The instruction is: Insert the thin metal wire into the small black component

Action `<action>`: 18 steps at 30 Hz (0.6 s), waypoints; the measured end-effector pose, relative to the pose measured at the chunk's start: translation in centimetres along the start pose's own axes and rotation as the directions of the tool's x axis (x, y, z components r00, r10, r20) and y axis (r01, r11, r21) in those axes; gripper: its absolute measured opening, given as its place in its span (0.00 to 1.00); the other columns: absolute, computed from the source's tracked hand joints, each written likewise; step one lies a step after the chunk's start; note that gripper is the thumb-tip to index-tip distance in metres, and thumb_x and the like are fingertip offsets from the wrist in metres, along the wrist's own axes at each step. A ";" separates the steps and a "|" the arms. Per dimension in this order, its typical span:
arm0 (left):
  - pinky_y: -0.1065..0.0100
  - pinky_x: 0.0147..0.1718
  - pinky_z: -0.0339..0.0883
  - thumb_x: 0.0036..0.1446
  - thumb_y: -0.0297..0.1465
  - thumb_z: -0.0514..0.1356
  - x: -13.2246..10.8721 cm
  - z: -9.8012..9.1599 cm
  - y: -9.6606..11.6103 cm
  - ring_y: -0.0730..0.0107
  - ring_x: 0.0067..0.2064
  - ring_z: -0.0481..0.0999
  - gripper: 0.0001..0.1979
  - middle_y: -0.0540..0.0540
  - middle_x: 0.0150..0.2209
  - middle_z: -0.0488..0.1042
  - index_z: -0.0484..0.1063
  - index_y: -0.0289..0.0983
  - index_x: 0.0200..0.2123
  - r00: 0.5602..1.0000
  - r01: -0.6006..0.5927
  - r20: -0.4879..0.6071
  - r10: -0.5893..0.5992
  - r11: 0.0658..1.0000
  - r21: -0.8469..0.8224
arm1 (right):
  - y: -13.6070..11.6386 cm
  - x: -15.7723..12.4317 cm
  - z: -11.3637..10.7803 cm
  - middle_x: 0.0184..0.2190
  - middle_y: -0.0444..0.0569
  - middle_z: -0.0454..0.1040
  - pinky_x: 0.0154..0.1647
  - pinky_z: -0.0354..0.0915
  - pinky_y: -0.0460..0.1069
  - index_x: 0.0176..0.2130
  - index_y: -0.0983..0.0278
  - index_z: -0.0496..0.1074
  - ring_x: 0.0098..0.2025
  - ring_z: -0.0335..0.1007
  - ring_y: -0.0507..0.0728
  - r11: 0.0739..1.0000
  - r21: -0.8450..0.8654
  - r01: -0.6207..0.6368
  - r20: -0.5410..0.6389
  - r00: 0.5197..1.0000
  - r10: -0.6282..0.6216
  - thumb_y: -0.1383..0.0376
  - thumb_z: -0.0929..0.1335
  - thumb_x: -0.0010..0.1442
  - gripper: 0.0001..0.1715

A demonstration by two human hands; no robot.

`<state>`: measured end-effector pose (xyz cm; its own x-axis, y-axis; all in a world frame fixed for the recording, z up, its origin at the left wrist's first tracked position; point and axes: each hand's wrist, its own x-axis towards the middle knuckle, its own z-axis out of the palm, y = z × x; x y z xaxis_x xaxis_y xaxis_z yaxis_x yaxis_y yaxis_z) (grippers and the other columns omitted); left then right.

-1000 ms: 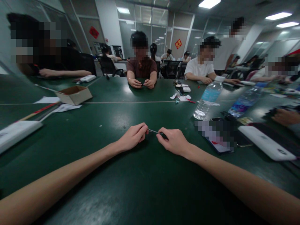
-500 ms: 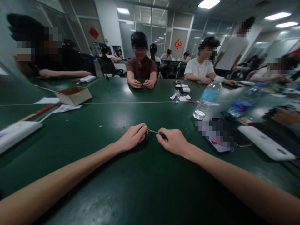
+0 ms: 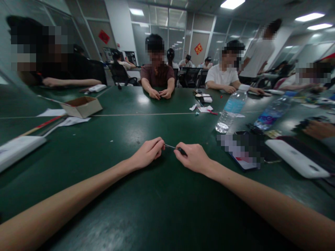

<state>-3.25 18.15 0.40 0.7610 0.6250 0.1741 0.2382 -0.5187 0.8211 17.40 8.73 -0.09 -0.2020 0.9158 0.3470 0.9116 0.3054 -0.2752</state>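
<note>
Both my hands rest on the green table (image 3: 162,209), close together at its middle. My right hand (image 3: 194,158) is closed on the dark handle of a small screwdriver (image 3: 176,148), whose thin metal shaft points left. My left hand (image 3: 148,152) is closed in a pinch at the shaft's tip; whatever small thing it holds there is hidden by the fingers.
A water bottle (image 3: 232,108) and a second one (image 3: 272,113) stand right of centre. A white device (image 3: 297,159) and dark phone lie at the right. An open cardboard box (image 3: 81,106), papers and a white book (image 3: 15,148) sit left. Other people sit around the table.
My hands and the screwdriver have hardly moved. The person opposite has drawn their hands closer together, and a standing person at the back right has shifted.
</note>
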 end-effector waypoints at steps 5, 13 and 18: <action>0.71 0.26 0.59 0.68 0.41 0.43 0.0 0.0 -0.1 0.74 0.22 0.63 0.19 0.55 0.19 0.64 0.66 0.36 0.35 1.000 0.007 0.006 -0.007 1.000 -0.001 | 0.0 0.0 0.0 0.27 0.46 0.72 0.31 0.56 0.45 0.41 0.64 0.71 0.27 0.67 0.51 1.000 -0.001 0.003 -0.001 1.000 -0.003 0.57 0.60 0.68 0.16; 0.70 0.27 0.59 0.67 0.42 0.42 0.1 0.0 -0.1 0.73 0.22 0.64 0.20 0.54 0.19 0.64 0.66 0.36 0.35 1.000 -0.006 -0.007 0.006 1.000 -0.001 | -0.1 0.0 -0.2 0.26 0.45 0.72 0.30 0.57 0.45 0.41 0.64 0.71 0.26 0.66 0.51 1.000 0.000 0.012 0.000 1.000 -0.012 0.58 0.60 0.68 0.16; 0.70 0.26 0.58 0.67 0.42 0.41 0.0 -0.1 0.1 0.72 0.23 0.62 0.21 0.53 0.20 0.62 0.66 0.37 0.34 0.999 0.040 0.016 -0.039 0.997 -0.060 | -0.1 -0.1 -0.3 0.26 0.45 0.72 0.30 0.57 0.45 0.41 0.65 0.71 0.26 0.66 0.50 0.998 0.013 0.055 -0.007 0.998 -0.055 0.59 0.60 0.68 0.15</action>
<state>-3.26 18.12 0.56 0.7608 0.6353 0.1326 0.2320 -0.4571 0.8586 17.47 8.55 0.14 -0.2496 0.8957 0.3680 0.8944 0.3589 -0.2668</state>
